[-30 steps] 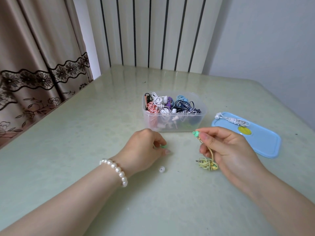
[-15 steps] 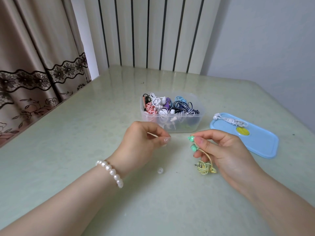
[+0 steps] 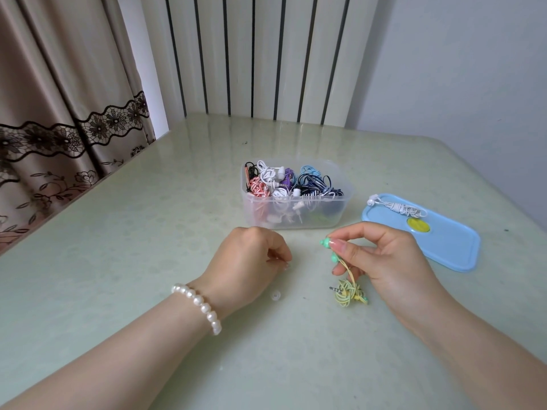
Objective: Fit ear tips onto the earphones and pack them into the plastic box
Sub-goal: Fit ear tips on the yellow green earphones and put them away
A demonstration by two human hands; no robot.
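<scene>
1. Ear tip, small and clear, lies loose on the desk, just below the left hand.
2. Left hand sits curled, fingertips pinched together; whether they hold anything, I cannot tell.
3. Right hand pinches a green earbud, and its yellow cable bundle dangles down onto the desk.
4. Farther back, the clear plastic box stands packed with coiled earphones.
5. To its right, the blue lid carries a white earphone set.
</scene>
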